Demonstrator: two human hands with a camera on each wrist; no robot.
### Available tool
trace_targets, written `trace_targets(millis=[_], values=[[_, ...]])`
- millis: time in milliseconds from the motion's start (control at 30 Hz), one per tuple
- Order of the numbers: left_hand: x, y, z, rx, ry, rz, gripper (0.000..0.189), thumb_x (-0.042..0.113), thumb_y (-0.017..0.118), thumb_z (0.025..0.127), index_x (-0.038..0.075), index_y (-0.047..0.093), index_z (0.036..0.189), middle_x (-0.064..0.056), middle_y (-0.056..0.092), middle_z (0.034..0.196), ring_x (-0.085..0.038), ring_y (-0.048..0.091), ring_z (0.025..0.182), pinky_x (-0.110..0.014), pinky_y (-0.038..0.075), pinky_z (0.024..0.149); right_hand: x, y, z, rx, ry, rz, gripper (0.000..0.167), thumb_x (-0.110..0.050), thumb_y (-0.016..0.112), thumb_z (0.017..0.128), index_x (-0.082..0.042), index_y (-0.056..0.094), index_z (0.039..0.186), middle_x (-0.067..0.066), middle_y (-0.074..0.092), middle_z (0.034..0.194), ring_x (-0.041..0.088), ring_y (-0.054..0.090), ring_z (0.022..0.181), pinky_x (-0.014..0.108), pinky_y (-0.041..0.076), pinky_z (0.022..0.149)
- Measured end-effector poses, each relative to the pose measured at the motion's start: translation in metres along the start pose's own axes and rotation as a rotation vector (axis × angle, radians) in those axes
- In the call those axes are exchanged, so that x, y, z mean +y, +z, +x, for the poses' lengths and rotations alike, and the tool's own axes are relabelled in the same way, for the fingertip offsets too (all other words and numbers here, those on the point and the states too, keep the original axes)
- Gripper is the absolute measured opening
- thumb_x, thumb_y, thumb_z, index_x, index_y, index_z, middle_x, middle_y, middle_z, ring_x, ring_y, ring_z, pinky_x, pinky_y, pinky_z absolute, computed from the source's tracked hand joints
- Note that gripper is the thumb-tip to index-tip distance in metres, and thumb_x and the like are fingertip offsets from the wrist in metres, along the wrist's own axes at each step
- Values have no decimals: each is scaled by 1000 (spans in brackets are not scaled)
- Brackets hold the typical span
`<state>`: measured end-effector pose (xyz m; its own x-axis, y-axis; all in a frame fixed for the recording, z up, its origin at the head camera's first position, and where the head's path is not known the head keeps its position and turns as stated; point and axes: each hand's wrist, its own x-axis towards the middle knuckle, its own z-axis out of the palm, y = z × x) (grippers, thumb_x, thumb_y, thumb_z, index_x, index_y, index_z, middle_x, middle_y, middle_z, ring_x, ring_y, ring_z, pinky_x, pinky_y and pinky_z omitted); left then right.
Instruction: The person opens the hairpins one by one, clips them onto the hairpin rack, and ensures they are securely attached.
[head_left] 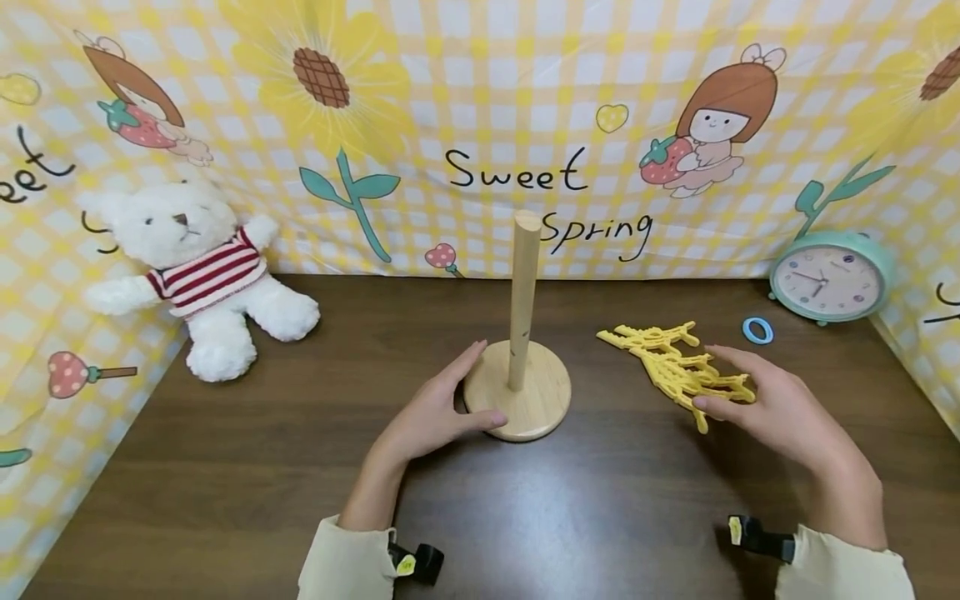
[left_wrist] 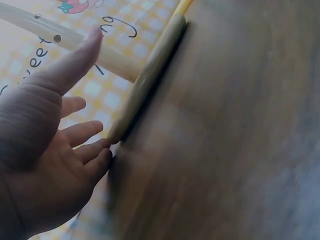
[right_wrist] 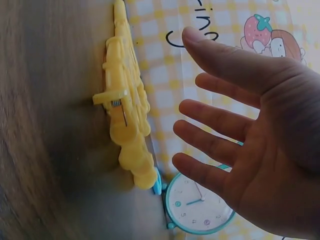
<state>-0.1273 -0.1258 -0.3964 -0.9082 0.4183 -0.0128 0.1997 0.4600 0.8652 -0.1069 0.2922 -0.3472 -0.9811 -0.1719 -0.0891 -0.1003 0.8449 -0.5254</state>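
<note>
A wooden stand has a round base [head_left: 546, 387] and an upright post [head_left: 523, 300]; two dark holes show along the post in the left wrist view. My left hand [head_left: 437, 410] is at the base's left side, thumb and fingers spread, fingertips right at the rim. To the stand's right lies a pile of yellow plastic clips [head_left: 667, 371], one with a metal spring showing in the right wrist view. Beside the pile's right end is my right hand [head_left: 783, 417], its fingers apart and nothing in its grasp. The thumb overlaps the pile in the head view.
A small blue ring [head_left: 761, 340] lies behind the right hand. Farther back stands a mint-green alarm clock [head_left: 825, 283]. At the left, a white teddy bear [head_left: 213, 279] in a striped shirt leans against the yellow checked cloth [head_left: 510, 100] behind the dark wooden table [head_left: 225, 483].
</note>
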Motion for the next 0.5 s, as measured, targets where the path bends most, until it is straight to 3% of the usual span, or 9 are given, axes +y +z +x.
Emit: trace_targets(millis=[200,500], values=[[-1,0,1,47,-4,46,99,38,86,83,9,31,160,-10,31,164,-24,26,150,-47,25,119,10,0,2,-14,30,27,77,-44,70,96,-1,42,152,37,43,146,62,46,123,69,42,92],[-3,3,5,53,-35,111,94,29,87,83,4,36,157,-12,35,161,-27,31,148,-48,27,118,36,-2,-2,66,55,37,66,-38,66,100,3,47,147,40,41,145,66,43,123,72,40,92]])
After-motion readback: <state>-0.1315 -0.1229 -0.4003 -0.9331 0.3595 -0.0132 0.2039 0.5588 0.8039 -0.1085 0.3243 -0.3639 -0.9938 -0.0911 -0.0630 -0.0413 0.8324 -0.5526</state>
